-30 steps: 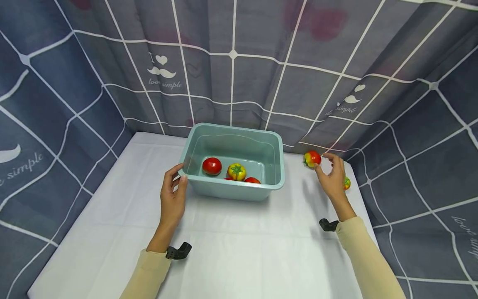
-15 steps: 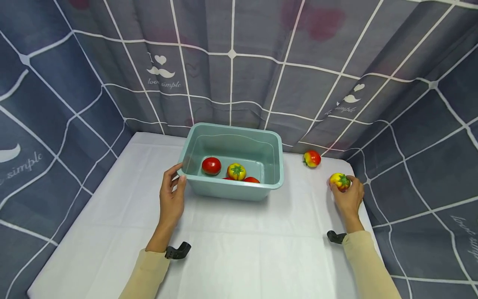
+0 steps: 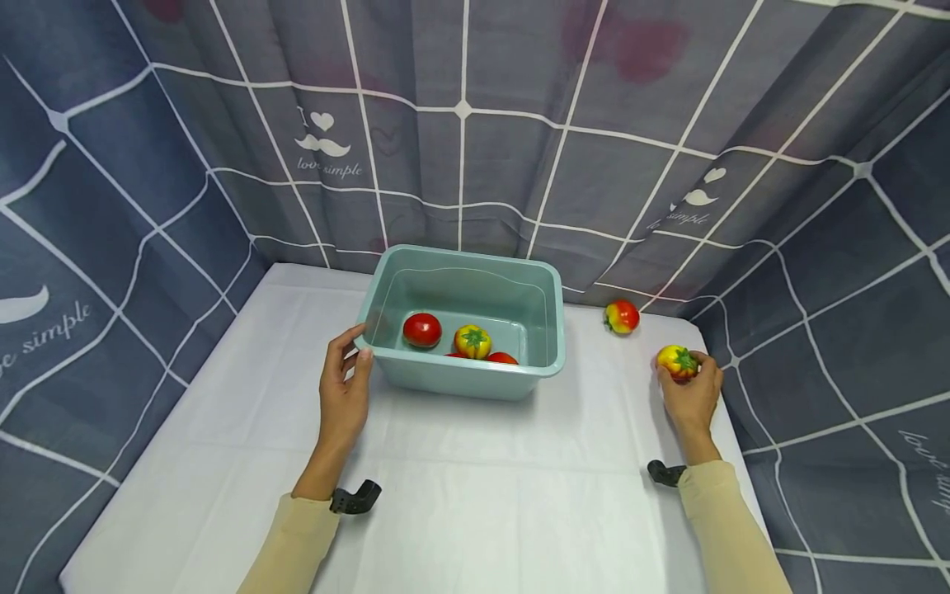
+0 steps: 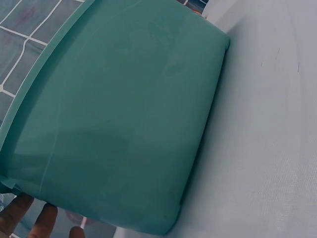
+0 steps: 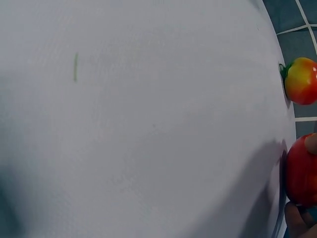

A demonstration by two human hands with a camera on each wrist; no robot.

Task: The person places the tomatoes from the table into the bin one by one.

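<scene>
My left hand [image 3: 345, 400] grips the near left corner of a pale green plastic bin [image 3: 460, 382], thumb and fingers at its rim. The bin's outer wall [image 4: 119, 109] fills much of the left wrist view, with fingertips along its lower edge. At the far right of the table, my right hand [image 3: 693, 404] holds a yellow and red tomato [image 3: 674, 360] with a green leafy top. Its red side shows at the right edge of the right wrist view. Behind it lies another red and yellow tomato [image 3: 622, 317].
Inside the bin are a red tomato [image 3: 422, 330], a yellow one [image 3: 472, 340] with a green top, and red ones partly hidden by the near wall. A white cloth covers the table [image 3: 475, 495]. Grey checked curtains [image 3: 416, 165] enclose the back and sides.
My right hand has moved right and towards me, away from the back tomato, and has taken hold of the yellow and red one. The left hand stays on the bin.
</scene>
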